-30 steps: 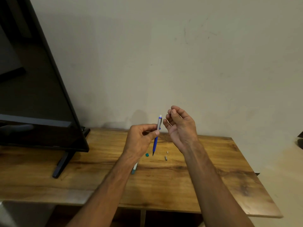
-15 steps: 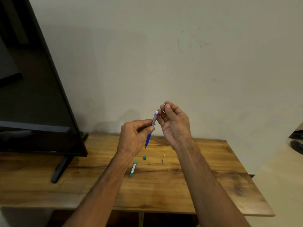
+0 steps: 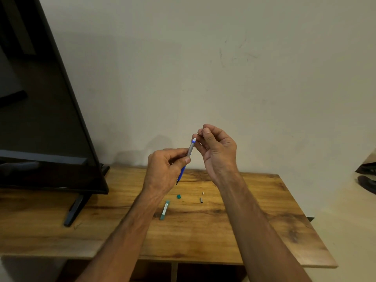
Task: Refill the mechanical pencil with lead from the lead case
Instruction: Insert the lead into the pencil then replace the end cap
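Observation:
My left hand [image 3: 165,169] grips the blue and grey mechanical pencil [image 3: 190,150], held upright above the table with its open top end up. My right hand [image 3: 218,149] pinches a thin lead [image 3: 200,135] between thumb and forefinger, right at the pencil's top end. The teal lead case [image 3: 164,209] lies on the wooden table [image 3: 254,231] below my left wrist. Its small teal cap [image 3: 178,196] rests beside it. A small metal pencil cap [image 3: 201,200] and a tiny eraser piece [image 3: 203,193] lie to the right.
A black TV screen [image 3: 40,119] on a stand [image 3: 75,210] fills the left side of the table. A plain wall rises behind. Dark objects [image 3: 366,176] sit on the floor at the far right.
My right hand has closed its fingers and moved left, bringing the lead to the pencil's top. Both hands have risen slightly relative to the table.

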